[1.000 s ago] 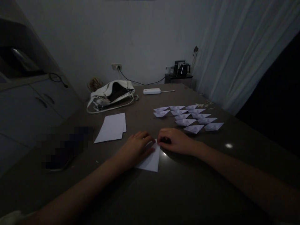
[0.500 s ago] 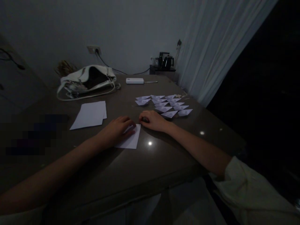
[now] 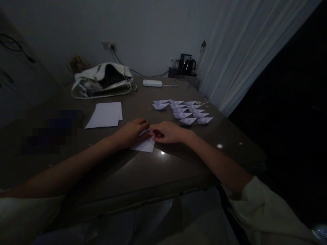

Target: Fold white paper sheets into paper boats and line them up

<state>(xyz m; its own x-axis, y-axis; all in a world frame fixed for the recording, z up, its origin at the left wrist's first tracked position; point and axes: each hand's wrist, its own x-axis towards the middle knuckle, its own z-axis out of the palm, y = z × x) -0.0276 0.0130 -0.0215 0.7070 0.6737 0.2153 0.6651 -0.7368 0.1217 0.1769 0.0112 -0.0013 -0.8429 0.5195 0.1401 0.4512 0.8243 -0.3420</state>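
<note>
Two hands meet over a small sheet of white paper (image 3: 144, 145), flat on the worktop (image 3: 178, 166) near its front edge. The left hand (image 3: 131, 133) lies across it; I can't tell whether its fingertips grip. The right hand (image 3: 168, 132) is curled, thumb and forefinger seemingly pinching the far corner. Beyond sit folded paper boats (image 3: 182, 115). The sheet looks light, thin, easily creased, best held down flat and taken by its edges.
</note>
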